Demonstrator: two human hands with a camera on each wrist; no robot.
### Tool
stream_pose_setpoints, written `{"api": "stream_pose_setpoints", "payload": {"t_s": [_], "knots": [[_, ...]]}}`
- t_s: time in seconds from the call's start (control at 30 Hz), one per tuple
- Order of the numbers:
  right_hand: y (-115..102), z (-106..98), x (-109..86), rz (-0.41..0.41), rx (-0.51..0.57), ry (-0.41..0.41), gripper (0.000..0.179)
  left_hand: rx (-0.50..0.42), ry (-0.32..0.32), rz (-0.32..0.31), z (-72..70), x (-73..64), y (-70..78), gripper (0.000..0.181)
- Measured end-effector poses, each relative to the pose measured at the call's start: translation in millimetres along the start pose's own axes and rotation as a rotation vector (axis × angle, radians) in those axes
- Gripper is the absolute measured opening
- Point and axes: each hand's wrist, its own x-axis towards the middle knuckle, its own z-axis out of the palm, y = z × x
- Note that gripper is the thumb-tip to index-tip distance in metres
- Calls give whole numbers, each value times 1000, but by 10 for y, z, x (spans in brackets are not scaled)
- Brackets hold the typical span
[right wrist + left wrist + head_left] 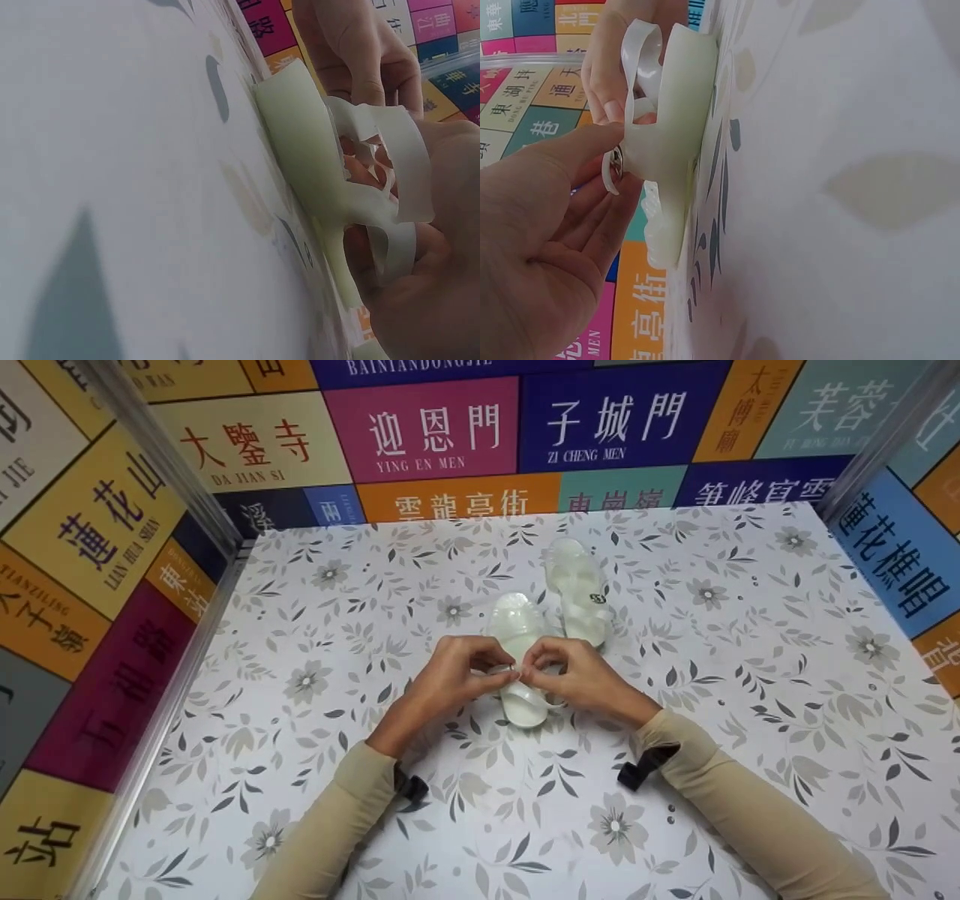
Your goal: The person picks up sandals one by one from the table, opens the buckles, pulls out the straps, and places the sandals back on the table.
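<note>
A pale, whitish-green sandal [517,615] lies sole down on the table, its heel end towards me. Over its middle, my left hand [457,671] and right hand [581,675] meet with their fingertips almost touching. In the left wrist view, the left thumb and fingers pinch a strap beside a small metal buckle [616,160]. On the other side the right hand's thumb and forefinger pinch at the sandal's strap; the exact spot is hidden. A wide heel strap [407,161] arches up in the right wrist view. The matching sandal [574,566] lies just beyond, to the right.
The table [360,817] has a white cover with grey flowers and leaves. Printed panels [420,431] with coloured blocks of lettering stand at its back and both sides. A dark wrist-camera mount [637,772] sits by the right cuff, with another [412,789] by the left.
</note>
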Motion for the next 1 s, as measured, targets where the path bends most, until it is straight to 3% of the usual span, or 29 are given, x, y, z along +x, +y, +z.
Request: {"api": "stream_pose_setpoints", "payload": {"t_s": [0.5, 0.77, 1.0], "knots": [[-7, -19, -4, 43, 20, -31, 9, 11, -18, 27, 26, 8, 28, 13], [6, -35, -3, 1, -2, -54, 15, -48, -27, -21, 14, 11, -18, 17], [20, -59, 12, 21, 17, -43, 17, -62, -30, -33, -7, 11, -30, 18]]}}
